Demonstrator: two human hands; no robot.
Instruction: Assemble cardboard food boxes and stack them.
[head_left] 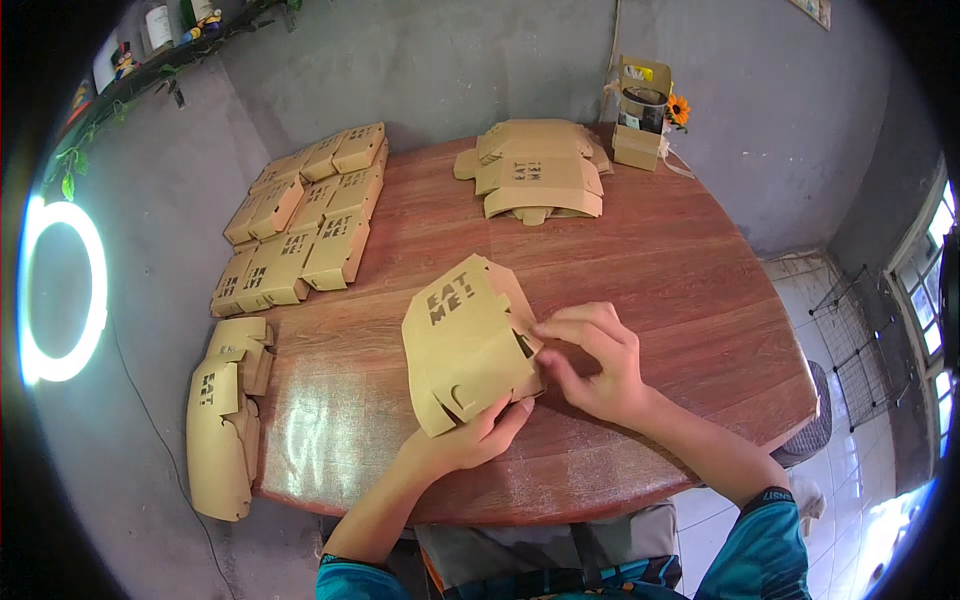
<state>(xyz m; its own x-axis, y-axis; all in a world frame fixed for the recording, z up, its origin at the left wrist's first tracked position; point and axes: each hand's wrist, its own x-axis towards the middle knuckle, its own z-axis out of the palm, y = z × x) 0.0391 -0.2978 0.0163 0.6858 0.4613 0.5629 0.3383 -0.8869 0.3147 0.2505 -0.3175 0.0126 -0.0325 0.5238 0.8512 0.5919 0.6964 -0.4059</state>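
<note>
A partly folded brown cardboard box (455, 345) with dark print on its lid is held tilted above the near middle of the table. My left hand (485, 435) grips its lower near corner, the fingers partly hidden beneath the card. At the right side of the box, my right hand (598, 360) has thumb and forefinger pinched on a side flap (524, 335). Dark gaps show along that side between the flap and the wall. A curved slot is cut near the lower front edge.
Folded boxes (300, 240) stand stacked at the back left of the wooden table (690, 290). Unfolded box blanks lie at the left edge (220, 430) and at the back (540, 180). An opened carton (637, 145) with a dark container and an orange flower stands at the far right. A ring light (62, 292) glows at left.
</note>
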